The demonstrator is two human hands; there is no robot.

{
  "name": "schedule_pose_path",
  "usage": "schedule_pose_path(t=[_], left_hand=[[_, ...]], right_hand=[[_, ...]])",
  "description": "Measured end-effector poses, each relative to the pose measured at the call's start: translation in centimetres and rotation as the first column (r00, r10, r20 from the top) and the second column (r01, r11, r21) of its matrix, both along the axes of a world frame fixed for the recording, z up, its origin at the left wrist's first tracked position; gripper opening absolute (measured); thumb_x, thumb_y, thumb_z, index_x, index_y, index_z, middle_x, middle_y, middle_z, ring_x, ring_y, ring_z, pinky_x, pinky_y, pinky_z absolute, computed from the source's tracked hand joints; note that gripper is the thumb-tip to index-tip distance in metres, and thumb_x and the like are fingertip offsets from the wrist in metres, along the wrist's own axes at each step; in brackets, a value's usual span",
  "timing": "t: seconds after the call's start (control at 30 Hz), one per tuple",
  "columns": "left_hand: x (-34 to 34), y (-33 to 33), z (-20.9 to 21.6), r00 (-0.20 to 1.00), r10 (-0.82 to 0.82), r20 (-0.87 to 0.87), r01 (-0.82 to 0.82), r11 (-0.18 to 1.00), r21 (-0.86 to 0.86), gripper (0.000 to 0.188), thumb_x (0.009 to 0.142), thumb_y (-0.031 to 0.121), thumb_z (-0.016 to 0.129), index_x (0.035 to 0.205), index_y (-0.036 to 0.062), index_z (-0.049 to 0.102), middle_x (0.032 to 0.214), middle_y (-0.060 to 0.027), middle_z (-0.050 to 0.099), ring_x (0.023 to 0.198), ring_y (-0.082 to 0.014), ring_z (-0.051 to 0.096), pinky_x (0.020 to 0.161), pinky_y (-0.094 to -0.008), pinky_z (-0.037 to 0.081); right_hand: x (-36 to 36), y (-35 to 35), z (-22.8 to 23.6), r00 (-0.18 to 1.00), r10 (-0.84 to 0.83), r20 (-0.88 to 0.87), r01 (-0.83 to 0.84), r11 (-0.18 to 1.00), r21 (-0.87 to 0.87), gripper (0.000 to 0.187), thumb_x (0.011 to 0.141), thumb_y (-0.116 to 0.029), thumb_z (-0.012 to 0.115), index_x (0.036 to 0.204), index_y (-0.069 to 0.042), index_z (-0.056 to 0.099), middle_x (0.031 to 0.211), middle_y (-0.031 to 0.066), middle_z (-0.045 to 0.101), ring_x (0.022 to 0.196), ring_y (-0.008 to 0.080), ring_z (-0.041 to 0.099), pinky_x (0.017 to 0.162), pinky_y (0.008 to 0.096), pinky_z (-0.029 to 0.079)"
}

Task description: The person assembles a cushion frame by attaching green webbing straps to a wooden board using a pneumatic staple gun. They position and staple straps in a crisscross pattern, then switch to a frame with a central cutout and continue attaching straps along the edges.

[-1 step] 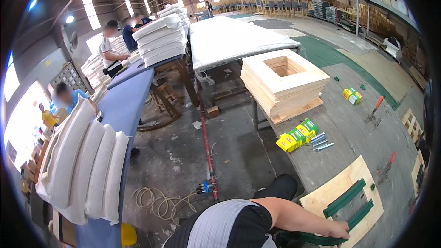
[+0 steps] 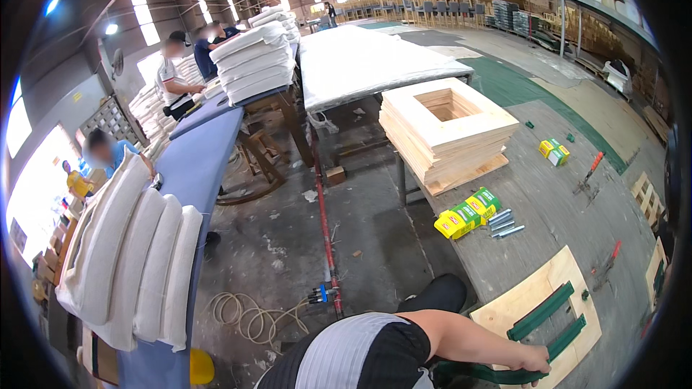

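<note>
My left hand [image 2: 533, 361] is closed around a dark green strap [image 2: 476, 373], low at the right of the view. The strap runs from beneath my forearm to the wooden frame panel [image 2: 555, 266] lying on the grey table. Two green strips lie across this panel: one strip [image 2: 540, 311] on its far side, another strip [image 2: 568, 338] close to my fingertips. Between them shows the panel's opening. A small green piece [image 2: 585, 294] sits by the panel's right edge. My right hand does not show.
Stacked wooden frames [image 2: 450, 133], yellow-green boxes [image 2: 467, 213], metal rods [image 2: 504, 223] and red-handled tools [image 2: 595, 169] lie on the grey table [image 2: 533, 173]. White cushions [image 2: 144, 266] stand on the blue-topped table [image 2: 194, 166] at left, where people work. A hose [image 2: 249, 317] coils on the floor.
The view has shifted very slightly. My left hand stays by the panel's near edge, still gripping the green strap.
</note>
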State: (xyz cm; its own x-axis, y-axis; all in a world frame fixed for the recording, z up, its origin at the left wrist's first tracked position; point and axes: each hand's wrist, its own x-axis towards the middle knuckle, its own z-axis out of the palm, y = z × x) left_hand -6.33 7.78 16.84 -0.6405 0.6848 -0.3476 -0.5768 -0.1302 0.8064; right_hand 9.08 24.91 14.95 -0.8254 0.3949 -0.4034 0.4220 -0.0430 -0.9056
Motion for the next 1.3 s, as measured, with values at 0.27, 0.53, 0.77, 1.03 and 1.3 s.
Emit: schedule_pose_path(t=[0.27, 0.53, 0.77, 1.03, 1.3], left_hand=[[-4.6, 0.7, -0.8, 0.991, -0.112, 0.074, 0.124, 0.975, -0.184, 0.03, 0.096, 0.005, 0.061, 0.12, -0.0114, 0.054, 0.082, -0.0311, 0.068, 0.065, -0.0408, 0.073, 0.051, -0.0545, 0.059], [-5.4, -0.4, -0.1, 0.988, 0.009, 0.157, 0.03, 0.97, -0.242, 0.022, 0.093, 0.005, 0.065, 0.109, -0.0111, 0.066, 0.087, -0.0248, 0.071, 0.064, -0.0345, 0.073, 0.052, -0.0512, 0.061], [-7.8, 0.4, -1.6, 0.989, -0.144, -0.017, 0.133, 0.949, -0.286, 0.022, 0.089, 0.011, 0.069, 0.1, -0.0074, 0.073, 0.083, -0.0156, 0.072, 0.068, -0.0265, 0.071, 0.058, -0.0488, 0.058], [-9.6, 1.2, -4.9, 0.96, -0.222, 0.17, 0.252, 0.949, -0.189, 0.038, 0.108, 0.029, 0.057, 0.111, -0.0061, 0.071, 0.094, -0.0147, 0.078, 0.086, -0.0256, 0.077, 0.075, -0.0418, 0.061], [-8.9, -0.2, -3.5, 0.93, -0.27, 0.247, 0.313, 0.938, -0.152, 0.037, 0.109, 0.03, 0.055, 0.117, -0.0028, 0.07, 0.104, -0.014, 0.079, 0.091, -0.0211, 0.074, 0.074, -0.0383, 0.059]], right_hand=[[-1.4, 2.6, -4.5, 0.285, 0.387, -0.877, -0.607, 0.781, 0.147, 0.029, 0.095, -0.011, 0.077, 0.113, 0.008, 0.065, 0.089, 0.0134, 0.068, 0.065, 0.0226, 0.063, 0.055, 0.0359, 0.054], [2.2, -0.6, -0.2, 0.98, -0.152, 0.128, 0.148, 0.988, 0.044, 0.03, 0.095, -0.013, 0.076, 0.115, 0.005, 0.063, 0.09, 0.0138, 0.069, 0.065, 0.0209, 0.063, 0.053, 0.0351, 0.052], [2.2, -3.0, 1.4, 0.968, -0.244, 0.058, 0.245, 0.97, -0.004, 0.032, 0.096, -0.019, 0.075, 0.118, -0.008, 0.056, 0.088, 0.0047, 0.065, 0.056, 0.0139, 0.058, 0.044, 0.028, 0.044], [0.9, -6.9, 5.8, 0.993, -0.115, -0.002, 0.115, 0.992, 0.048, 0.021, 0.097, -0.012, 0.071, 0.113, -0.002, 0.063, 0.084, 0.0027, 0.064, 0.056, 0.0118, 0.059, 0.047, 0.0268, 0.046], [-1.6, -8.3, 7.1, 0.996, -0.046, 0.075, 0.042, 0.998, 0.052, 0.018, 0.097, -0.014, 0.072, 0.107, -0.001, 0.064, 0.081, 0.0029, 0.064, 0.055, 0.011, 0.059, 0.048, 0.0264, 0.045]])
